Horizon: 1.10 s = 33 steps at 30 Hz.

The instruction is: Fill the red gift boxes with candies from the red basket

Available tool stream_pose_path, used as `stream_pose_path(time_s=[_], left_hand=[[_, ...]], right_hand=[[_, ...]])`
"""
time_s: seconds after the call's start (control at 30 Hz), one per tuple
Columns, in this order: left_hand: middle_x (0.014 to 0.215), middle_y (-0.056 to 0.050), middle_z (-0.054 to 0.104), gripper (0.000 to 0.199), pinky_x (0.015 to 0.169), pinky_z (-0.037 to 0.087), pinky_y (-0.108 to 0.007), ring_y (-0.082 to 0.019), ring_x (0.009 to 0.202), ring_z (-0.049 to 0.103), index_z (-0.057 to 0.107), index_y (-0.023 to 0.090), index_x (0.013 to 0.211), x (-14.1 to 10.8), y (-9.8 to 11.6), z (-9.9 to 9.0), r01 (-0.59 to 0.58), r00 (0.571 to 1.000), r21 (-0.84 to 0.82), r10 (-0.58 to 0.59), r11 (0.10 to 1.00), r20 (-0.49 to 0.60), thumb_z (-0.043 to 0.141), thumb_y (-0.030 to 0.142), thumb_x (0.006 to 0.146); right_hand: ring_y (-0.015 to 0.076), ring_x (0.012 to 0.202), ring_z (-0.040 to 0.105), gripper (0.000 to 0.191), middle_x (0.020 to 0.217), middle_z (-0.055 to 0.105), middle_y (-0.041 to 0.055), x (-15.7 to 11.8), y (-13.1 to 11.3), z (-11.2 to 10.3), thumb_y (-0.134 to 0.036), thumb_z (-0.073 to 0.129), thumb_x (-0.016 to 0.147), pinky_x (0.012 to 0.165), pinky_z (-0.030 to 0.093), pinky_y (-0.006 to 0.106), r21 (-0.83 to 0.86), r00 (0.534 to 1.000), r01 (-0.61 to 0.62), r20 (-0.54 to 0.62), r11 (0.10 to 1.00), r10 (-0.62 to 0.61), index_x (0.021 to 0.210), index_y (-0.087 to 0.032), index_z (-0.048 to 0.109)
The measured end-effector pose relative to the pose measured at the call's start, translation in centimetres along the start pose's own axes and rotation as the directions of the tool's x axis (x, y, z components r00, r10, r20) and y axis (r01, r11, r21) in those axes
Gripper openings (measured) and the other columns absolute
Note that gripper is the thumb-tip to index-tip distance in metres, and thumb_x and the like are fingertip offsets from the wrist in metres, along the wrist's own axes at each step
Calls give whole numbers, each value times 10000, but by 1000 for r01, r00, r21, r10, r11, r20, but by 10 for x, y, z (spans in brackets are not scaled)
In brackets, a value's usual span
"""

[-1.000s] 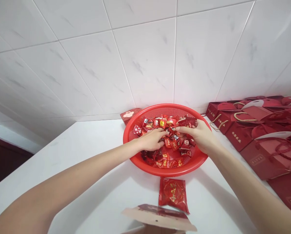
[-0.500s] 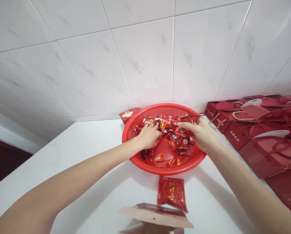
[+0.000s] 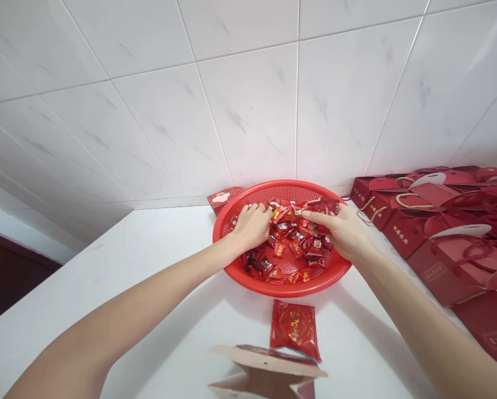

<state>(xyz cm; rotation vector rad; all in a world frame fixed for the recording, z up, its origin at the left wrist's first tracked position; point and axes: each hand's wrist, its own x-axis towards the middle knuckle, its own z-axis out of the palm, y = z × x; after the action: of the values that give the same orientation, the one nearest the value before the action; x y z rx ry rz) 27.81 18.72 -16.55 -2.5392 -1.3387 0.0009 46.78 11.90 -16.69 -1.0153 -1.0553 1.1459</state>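
A red plastic basket (image 3: 288, 289) with perforated walls holds several small red wrapped candies (image 3: 296, 246). Over its left part is my left hand (image 3: 253, 224), fingers curled down among the candies; what they grip is hidden. At the right rim my right hand (image 3: 348, 230) is closed round a dark red printed packet (image 3: 328, 205), its thumb pointing toward the left hand. A larger flat red packet (image 3: 295, 328) lies on the table in front of the basket. Below it, at the bottom edge, stands an open paper box (image 3: 269, 368), seen from above.
Rows of dark red gift boxes (image 3: 431, 233) with rope handles crowd the right side of the white table (image 3: 169, 310). A red printed card or box (image 3: 223, 198) pokes out behind the basket. A tiled wall (image 3: 248, 111) rises along the table's back edge.
My left hand has shifted slightly upward in the basket, and candies near the lower left have moved. My right hand stays nearly in place with the packet. The view has tilted a little.
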Motion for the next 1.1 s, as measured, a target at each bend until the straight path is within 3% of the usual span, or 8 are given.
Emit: stream_pose_path(time_s=[0.13,0.27,0.63,0.77,0.83,0.9,1.0,1.1], left_hand=[[1034,-89,705,280,935,423,-387,-242,999,626,664,160,1019,-3,-1,-5,-133,982,-285,88,949,-165,401,188,929],[886,-45,668,341,859,440,-331,-192,850,594,632,177,898,-4,-4,-7,-341,936,-575,216,744,-277,333,317,983],[626,3,470,381,657,391,-278,-140,630,449,348,202,622,-5,0,-5,-391,920,-664,244,637,-308,388,377,957],[722,-12,622,283,684,430,-263,-145,681,561,559,178,695,-5,-2,-6,-304,929,-703,363,643,-71,487,350,907],[786,-10,689,157,692,449,-270,-163,703,611,654,188,777,-4,-2,-7,-233,869,-628,448,743,208,617,335,818],[826,-24,716,118,705,462,-296,-200,740,641,689,198,810,-4,-3,-6,-189,830,-438,382,879,406,696,277,723],[967,-88,721,181,799,480,-362,-273,913,657,698,185,856,-4,-4,-5,-136,892,-164,193,977,409,654,145,685],[1037,-124,706,224,888,476,-414,-294,991,643,696,177,859,-4,-7,-4,-132,914,-85,155,988,374,612,95,669]], right_hand=[[135,567,515,311,608,571,-21,0,0,0,-378,849,634,555,421,284,-8,1000,-14,13,1000,14,689,-182,615],[152,609,555,330,679,640,-4,-3,-2,2,-371,865,589,595,462,303,-60,1000,-12,12,998,12,766,-182,661],[124,548,518,330,620,625,-25,-5,-9,5,-340,872,550,557,442,279,-77,995,-56,82,996,62,765,-183,677],[124,536,494,319,592,586,-34,-4,-6,4,-346,863,560,541,422,284,-77,999,-30,32,997,32,730,-185,646],[121,527,473,304,564,555,-42,-4,-5,3,-343,853,570,521,399,277,-81,1000,-21,12,997,22,681,-191,615],[119,530,463,299,557,539,-47,-4,-4,3,-329,852,571,516,386,271,-86,1000,-20,16,996,22,669,-195,603],[121,536,468,280,563,545,-47,-5,-5,3,-311,842,578,523,388,270,-92,1000,-19,16,996,21,694,-199,614],[130,543,494,268,579,572,-37,-4,-4,2,-306,830,580,535,414,280,-98,1000,-29,-2,995,29,706,-201,619]])
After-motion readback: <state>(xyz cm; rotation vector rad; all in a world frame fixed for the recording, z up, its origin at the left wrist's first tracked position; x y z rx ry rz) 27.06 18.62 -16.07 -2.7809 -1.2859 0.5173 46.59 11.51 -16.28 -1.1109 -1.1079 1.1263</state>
